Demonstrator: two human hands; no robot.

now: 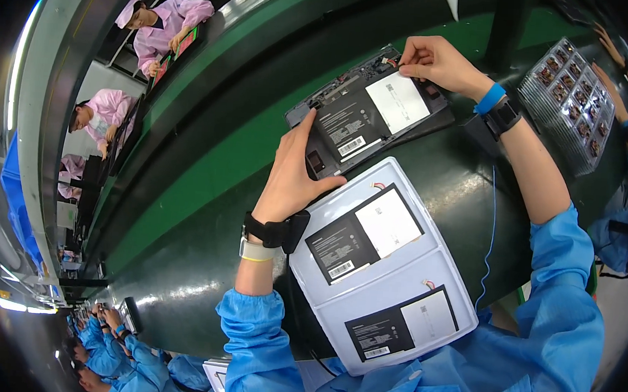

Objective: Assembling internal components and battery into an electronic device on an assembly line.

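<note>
An opened flat device housing (pixel 318 163), like a tablet or thin laptop, lies on the bench. Inside it sits a black-and-white battery pack (pixel 398 102). My left hand (pixel 290 172) rests against the housing's left end, thumb and index finger spread along its edge. At the upper right corner of the pack, my right hand (pixel 436 62) has thumb and fingertips pinched together by the battery cable (pixel 390 61), whose red and white wires show beside the fingers. The pinch partly hides the cable's end. Circuit parts (pixel 330 95) line the housing's far edge.
Before me a white tray (pixel 312 298) holds two more battery packs (pixel 388 230) (pixel 402 324). A clear tray of small parts (pixel 568 97) stands at right. A blue cord (pixel 491 230) hangs from near my right wrist. Co-workers in pink (pixel 167 33) and blue (pixel 110 356) sit nearby.
</note>
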